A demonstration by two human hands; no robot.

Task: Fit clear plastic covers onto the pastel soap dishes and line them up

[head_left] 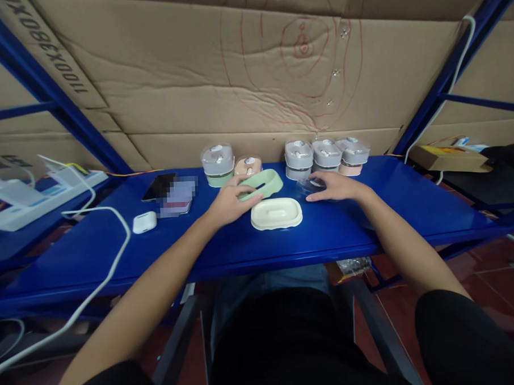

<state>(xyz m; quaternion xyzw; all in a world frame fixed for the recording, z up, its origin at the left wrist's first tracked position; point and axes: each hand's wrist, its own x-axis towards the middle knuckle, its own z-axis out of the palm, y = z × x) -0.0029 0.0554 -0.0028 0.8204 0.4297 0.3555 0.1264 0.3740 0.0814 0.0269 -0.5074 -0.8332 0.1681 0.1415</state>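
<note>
My left hand (228, 202) grips a pale green oval ring-shaped part (263, 184) on the blue shelf (242, 244), its fingers curled round the ring's near left side. Just in front lies a cream oval tray-like part (276, 213). My right hand (333, 186) rests fingers-down on a clear plastic piece (306, 185) to the right of the green part. Behind them stand packed containers: one green-based (217, 164), one pink (248, 165), and three more (326, 155) in a row at the right.
A dark phone (159, 186) and a card-like item (178, 199) lie to the left, with a white earbud case (145, 222) and a white cable (114, 238). A white power strip (36, 199) sits far left. Cardboard backs the shelf; a box (449, 157) is at the right.
</note>
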